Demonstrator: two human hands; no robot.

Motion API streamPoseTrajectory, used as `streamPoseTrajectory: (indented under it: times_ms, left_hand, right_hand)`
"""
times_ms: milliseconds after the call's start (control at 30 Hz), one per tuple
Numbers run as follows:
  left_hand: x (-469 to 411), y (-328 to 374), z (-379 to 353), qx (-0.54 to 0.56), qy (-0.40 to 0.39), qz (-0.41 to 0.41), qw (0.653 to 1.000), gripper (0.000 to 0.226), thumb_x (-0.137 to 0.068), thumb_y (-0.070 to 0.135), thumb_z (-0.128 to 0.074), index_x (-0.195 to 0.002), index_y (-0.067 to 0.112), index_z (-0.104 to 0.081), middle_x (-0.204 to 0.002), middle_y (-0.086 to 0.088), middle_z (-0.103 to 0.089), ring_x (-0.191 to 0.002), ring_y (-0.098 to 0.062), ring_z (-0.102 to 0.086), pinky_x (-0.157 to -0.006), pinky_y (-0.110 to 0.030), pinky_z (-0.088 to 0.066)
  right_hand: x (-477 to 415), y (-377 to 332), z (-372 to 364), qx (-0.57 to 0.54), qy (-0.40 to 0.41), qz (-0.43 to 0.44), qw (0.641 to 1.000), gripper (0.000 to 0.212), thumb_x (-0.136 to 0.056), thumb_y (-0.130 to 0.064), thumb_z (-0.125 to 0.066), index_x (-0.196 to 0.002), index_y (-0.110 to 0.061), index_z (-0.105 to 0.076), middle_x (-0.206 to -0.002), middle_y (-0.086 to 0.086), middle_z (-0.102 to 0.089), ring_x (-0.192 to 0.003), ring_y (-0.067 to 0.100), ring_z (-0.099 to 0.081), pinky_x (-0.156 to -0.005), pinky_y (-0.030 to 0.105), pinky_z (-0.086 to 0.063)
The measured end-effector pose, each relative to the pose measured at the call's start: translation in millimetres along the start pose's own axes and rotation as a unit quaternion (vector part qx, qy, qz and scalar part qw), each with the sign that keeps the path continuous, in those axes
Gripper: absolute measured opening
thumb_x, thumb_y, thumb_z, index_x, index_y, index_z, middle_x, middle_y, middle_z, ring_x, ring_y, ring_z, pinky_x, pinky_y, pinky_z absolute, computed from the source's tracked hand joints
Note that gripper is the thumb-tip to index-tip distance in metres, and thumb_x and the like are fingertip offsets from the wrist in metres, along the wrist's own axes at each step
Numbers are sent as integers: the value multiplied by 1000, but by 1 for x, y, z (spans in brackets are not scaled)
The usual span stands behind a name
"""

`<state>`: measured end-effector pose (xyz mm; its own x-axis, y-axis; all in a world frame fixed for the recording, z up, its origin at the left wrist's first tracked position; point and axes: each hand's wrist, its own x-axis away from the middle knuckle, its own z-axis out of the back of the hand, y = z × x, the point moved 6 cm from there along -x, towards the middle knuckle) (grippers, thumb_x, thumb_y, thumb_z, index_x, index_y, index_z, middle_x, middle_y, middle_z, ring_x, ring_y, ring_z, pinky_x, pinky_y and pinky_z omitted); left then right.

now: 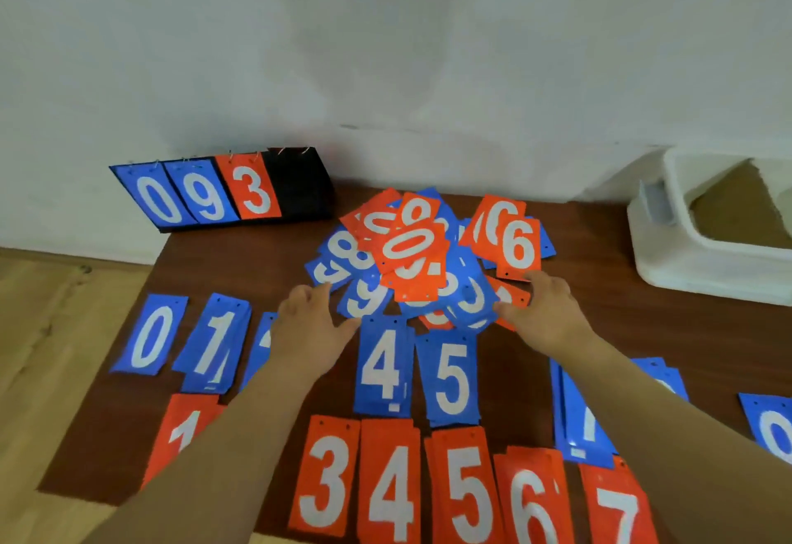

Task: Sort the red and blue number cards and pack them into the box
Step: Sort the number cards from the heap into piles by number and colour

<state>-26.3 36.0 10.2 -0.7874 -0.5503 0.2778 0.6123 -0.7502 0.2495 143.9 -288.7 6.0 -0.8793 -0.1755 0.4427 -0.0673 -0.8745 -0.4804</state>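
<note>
Head view: both hands at the mixed pile, sort looks about half done.
Left grip (308, 325) and right grip (542, 312) are loosely spread, fingertips on the near edge of the card pile (422, 252) mid-worktop (257, 260), nothing pinched. Risk: forearms hang over the sorted blue row (381, 367) and red row (325, 475), so a careless sweep could scatter them. Box (685, 269) sits far right, well apart. Scoreboard (205, 196) is back left, clear of the reach.

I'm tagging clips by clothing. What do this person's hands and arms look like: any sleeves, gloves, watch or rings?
The left hand and right hand are bare, with no gloves. The left forearm and right forearm are bare to the frame's edge: no sleeve, watch or bracelet shows. No ring is visible, though the picture is slightly blurred.
</note>
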Motion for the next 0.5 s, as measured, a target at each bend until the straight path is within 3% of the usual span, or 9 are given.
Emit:
streamPoseTrajectory:
  times_ms: [167, 300, 400, 500]
  left_hand:
    - [-59, -33, 5, 17, -48, 28, 998, 90, -83, 71, -64, -153, 26, -30, -148, -10, -36, -134, -34, -41, -102, -52, -47]
    - [-99, -42, -6, 46, -67, 40, 996, 98, -78, 65, -75, -154, 26, -28, -150, -9, -39, -137, -34, -41, -104, -51, -46]
    - [-125, -43, -15, 41, -73, 47, 995, 103, -76, 62, -78, -156, 26, -25, -153, -9, -36, -139, -34, -37, -106, -50, -43]
    - [-145, -42, -21, 17, -57, 34, 998, 104, -75, 59, -81, -156, 27, -24, -151, -9, -38, -138, -34, -38, -106, -47, -42]
  right_hand:
    - [-49, 1, -10, 3, 16, -59, 998, 94, -64, -77, -68, -142, -33, -44, -144, 9, -48, -123, 36, -57, -95, 52, -56]
    - [-97, 11, -12, 54, 27, -141, 988, 81, -61, -84, -54, -120, -28, -57, -125, 14, -59, -101, 34, -60, -83, 43, -53]
    - [-108, -7, -8, 64, 37, -183, 980, 85, -79, -65, -68, -143, -14, -42, -137, 21, -45, -119, 42, -52, -101, 50, -48]
    - [-125, -10, -9, 68, 74, -226, 969, 99, -79, -66, -72, -149, -9, -32, -142, 23, -40, -126, 44, -47, -107, 49, -40]
